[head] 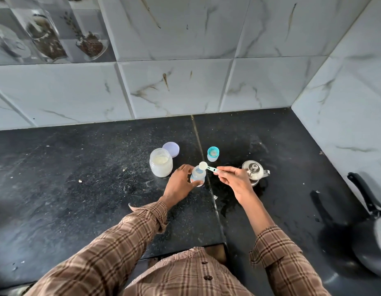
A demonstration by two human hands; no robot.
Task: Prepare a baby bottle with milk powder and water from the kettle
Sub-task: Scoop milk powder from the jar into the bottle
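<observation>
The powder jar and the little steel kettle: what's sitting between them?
In the head view, the baby bottle stands between the powder jar and kettle, held by the left hand, scoop above it.

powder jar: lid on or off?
Off. The powder jar stands open, powder visible inside; its purple lid lies flat on the counter behind it.

Dark pan [371, 251] with black handle at right, on black counter [78, 189]
</observation>
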